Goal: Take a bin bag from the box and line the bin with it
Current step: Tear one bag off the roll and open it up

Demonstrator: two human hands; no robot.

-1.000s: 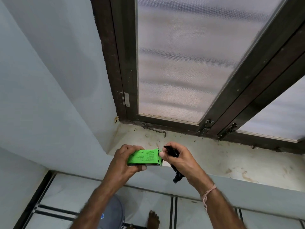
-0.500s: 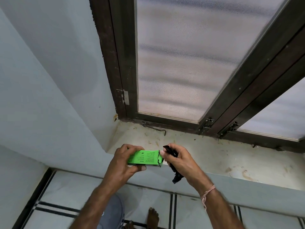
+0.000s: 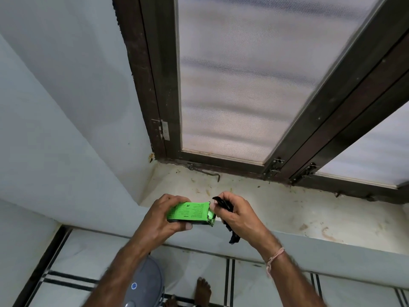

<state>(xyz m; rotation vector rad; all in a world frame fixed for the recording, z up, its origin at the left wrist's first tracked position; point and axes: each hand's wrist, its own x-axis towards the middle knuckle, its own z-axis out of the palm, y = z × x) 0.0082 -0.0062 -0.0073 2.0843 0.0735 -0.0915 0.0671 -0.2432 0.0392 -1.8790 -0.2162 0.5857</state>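
Left hand [image 3: 158, 220] clasped around green box [image 3: 190, 212], right hand [image 3: 238, 216] pinching black bin bag [image 3: 223, 203].

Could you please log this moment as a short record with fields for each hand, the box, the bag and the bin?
left hand: grips the green box
right hand: holds a folded black bin bag
box: held above the windowsill edge, right end open
bin: grey, on the floor below, partly hidden by the left arm
lining: not begun

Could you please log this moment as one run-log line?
left hand: holds green box | right hand: grips black bin bag | bin: unlined, below
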